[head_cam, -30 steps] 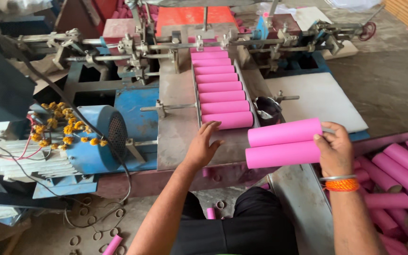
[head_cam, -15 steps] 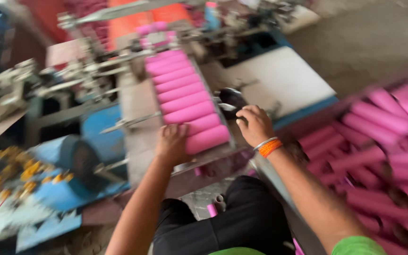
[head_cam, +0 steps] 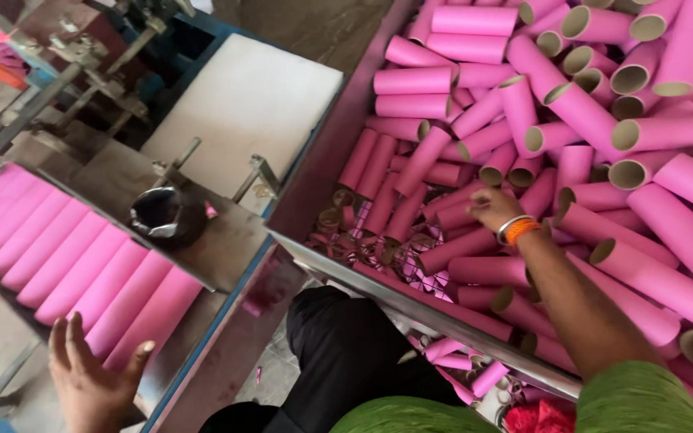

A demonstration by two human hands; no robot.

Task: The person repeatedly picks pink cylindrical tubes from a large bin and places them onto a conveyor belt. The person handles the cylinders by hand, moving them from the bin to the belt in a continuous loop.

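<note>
The right hand [head_cam: 492,207], which a second ago steadied two pink tubes at the feed tray [head_cam: 226,265], now reaches into the bin of pink cardboard tubes [head_cam: 603,120] at right, fingers curled on one, grip not yet clearly closed. The left hand [head_cam: 90,385] rests open and empty at the lower left, beside the row of loaded tubes [head_cam: 74,273], so the reload has shifted from placing to fetching.

My right hand [head_cam: 492,207] reaches into the bin [head_cam: 326,160], fingers closed down among the pink tubes [head_cam: 587,120]. My left hand [head_cam: 90,383] rests open at the near end of the row of tubes [head_cam: 66,269] on the machine's surface [head_cam: 226,240], beside a small black bowl [head_cam: 167,215].
</note>
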